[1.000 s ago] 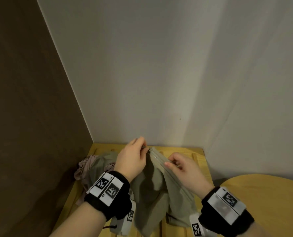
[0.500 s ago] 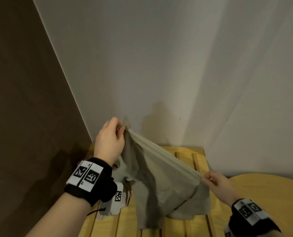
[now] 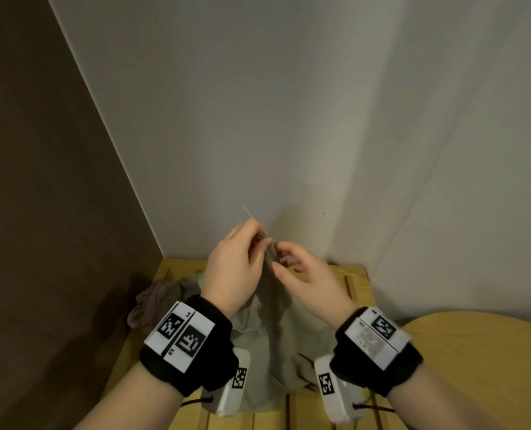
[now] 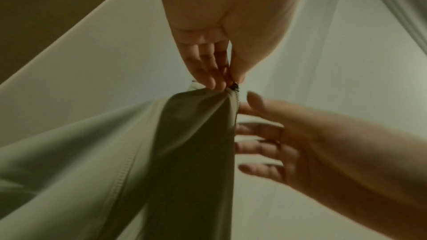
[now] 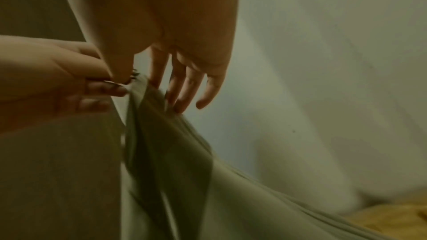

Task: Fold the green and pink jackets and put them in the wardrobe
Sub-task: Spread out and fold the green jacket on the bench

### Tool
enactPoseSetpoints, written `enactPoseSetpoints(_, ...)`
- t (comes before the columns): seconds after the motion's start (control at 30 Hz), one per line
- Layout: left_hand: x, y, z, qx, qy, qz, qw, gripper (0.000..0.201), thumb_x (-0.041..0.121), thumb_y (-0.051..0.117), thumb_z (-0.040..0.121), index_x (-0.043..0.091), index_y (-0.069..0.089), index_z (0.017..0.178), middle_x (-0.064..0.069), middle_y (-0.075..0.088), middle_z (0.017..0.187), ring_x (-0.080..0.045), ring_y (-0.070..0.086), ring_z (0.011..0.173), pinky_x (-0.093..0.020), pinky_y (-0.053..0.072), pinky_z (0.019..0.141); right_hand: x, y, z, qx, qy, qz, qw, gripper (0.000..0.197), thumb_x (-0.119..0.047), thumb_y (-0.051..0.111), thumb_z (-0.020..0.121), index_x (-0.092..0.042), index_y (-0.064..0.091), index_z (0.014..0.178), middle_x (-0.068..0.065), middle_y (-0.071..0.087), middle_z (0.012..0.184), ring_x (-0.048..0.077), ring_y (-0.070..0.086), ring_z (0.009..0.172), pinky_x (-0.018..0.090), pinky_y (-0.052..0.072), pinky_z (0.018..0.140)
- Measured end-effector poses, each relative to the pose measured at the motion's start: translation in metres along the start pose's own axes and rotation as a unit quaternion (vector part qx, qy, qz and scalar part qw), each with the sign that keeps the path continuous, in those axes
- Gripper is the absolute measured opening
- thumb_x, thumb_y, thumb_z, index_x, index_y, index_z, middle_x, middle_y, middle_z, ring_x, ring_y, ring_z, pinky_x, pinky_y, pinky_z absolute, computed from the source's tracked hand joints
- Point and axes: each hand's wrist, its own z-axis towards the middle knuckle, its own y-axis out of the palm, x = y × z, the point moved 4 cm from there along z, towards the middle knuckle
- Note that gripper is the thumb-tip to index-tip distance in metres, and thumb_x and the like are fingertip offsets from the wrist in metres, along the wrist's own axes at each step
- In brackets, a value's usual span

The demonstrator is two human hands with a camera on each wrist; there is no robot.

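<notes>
Two hands meet mid-frame: left hand (image 3: pixel 233 268) pinches the green jacket (image 3: pixel 267 339) top edge; right hand (image 3: pixel 307 274), fingers loosely spread, just right of it, jacket hanging lengthwise below.

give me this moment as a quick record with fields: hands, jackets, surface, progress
left hand: left hand pinches the green jacket at its top edge by the zipper, holding it up
right hand: right hand with straight, spread fingers beside the raised edge; contact unclear
green jacket: hangs from the pinch, lower part bunched on the slatted wooden bench
pink jacket: pink jacket crumpled at the bench's left end
other: round wooden table at right
progress: neither jacket folded yet; wardrobe not in view
</notes>
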Motion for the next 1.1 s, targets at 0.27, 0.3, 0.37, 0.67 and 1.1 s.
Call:
enactPoseSetpoints(0.27, -0.004, -0.008, -0.001, 0.023, -0.008, 0.026, 0.999, 0.009, 0.021, 0.059, 0.090, 0.011, 0.059, 0.089, -0.002, 0.064, 0.084, -0.021, 0.061, 0.078, -0.040, 0.051, 0.070, -0.013, 0.001, 0.002, 0.011, -0.037, -0.034, 0.999, 0.009, -0.027, 0.055, 0.092, -0.026, 0.054, 0.082, -0.007, 0.057, 0.078, 0.007, 0.052, 0.072, 0.022, 0.041, 0.066)
enactPoseSetpoints(0.3, -0.007, -0.010, 0.001, 0.033, -0.017, 0.022, 0.999, 0.009, 0.019, 0.058, 0.090, 0.010, 0.058, 0.088, -0.004, 0.064, 0.084, -0.023, 0.060, 0.078, -0.041, 0.051, 0.070, -0.011, 0.002, -0.002, 0.008, -0.044, -0.043, 0.998, 0.010, -0.027, 0.055, 0.092, -0.026, 0.053, 0.082, -0.011, 0.054, 0.076, 0.004, 0.050, 0.070, 0.019, 0.039, 0.064)
enactPoseSetpoints(0.37, -0.020, -0.018, 0.009, 0.068, -0.049, -0.005, 0.997, 0.009, 0.017, 0.058, 0.090, 0.009, 0.057, 0.087, -0.006, 0.063, 0.083, -0.026, 0.059, 0.078, -0.042, 0.050, 0.072, -0.007, 0.005, -0.012, -0.001, -0.059, -0.062, 0.996, 0.012, -0.025, 0.056, 0.091, -0.029, 0.052, 0.080, -0.014, 0.050, 0.074, 0.002, 0.047, 0.070, 0.017, 0.037, 0.064)
enactPoseSetpoints(0.67, -0.026, -0.004, 0.006, 0.011, -0.064, -0.105, 0.992, 0.007, 0.027, 0.055, 0.091, 0.025, 0.055, 0.098, 0.008, 0.063, 0.086, -0.010, 0.063, 0.081, -0.035, 0.054, 0.074, 0.004, 0.001, -0.037, -0.049, -0.028, -0.029, 0.998, 0.015, -0.032, 0.050, 0.093, -0.044, 0.048, 0.084, -0.023, 0.056, 0.084, -0.003, 0.055, 0.083, 0.011, 0.041, 0.070)
enactPoseSetpoints(1.1, -0.057, 0.056, -0.058, -0.440, -0.259, -0.105, 0.854, 0.037, 0.041, 0.038, 0.098, 0.025, 0.050, 0.130, 0.005, 0.054, 0.130, -0.004, 0.048, 0.109, -0.012, 0.035, 0.085, 0.001, -0.004, -0.051, -0.131, -0.005, 0.030, 0.991, 0.006, -0.042, 0.051, 0.087, -0.046, 0.052, 0.083, -0.020, 0.052, 0.115, -0.016, 0.040, 0.120, 0.003, 0.032, 0.092)
